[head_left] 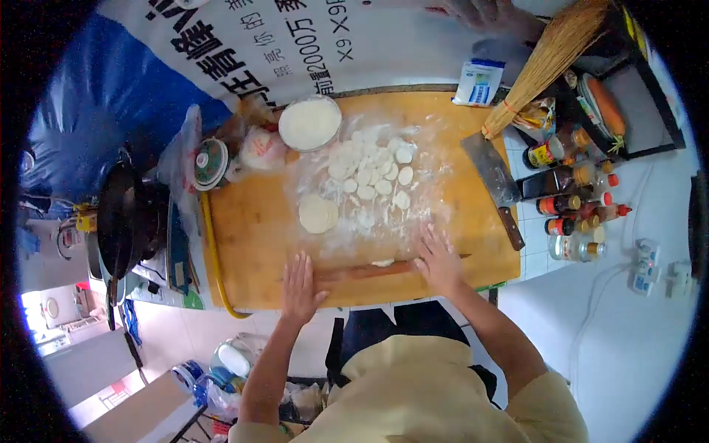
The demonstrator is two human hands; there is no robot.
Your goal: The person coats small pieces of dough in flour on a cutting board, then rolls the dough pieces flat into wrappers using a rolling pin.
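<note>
A thin wooden rolling pin (354, 272) lies across the front of the floured wooden board (251, 244). My left hand (300, 286) rests flat over its left end, fingers stretched forward. Over the right end lies my right hand (439, 260), its fingers spread and pointing away from me. A small white piece of dough (382, 263) sits against the pin between the hands; how far it goes under the pin is hidden. Ahead of my left hand is a stack of round dough wrappers (318, 214). Many small flattened dough pieces (365, 177) lie in the flour beyond.
A bowl of flour (310, 124) stands at the board's back edge, near a lidded pot (211, 164). On the right are a cleaver (493, 176), a straw brush (550, 59) and several sauce bottles (565, 181). A dark wok (122, 221) stands at the left.
</note>
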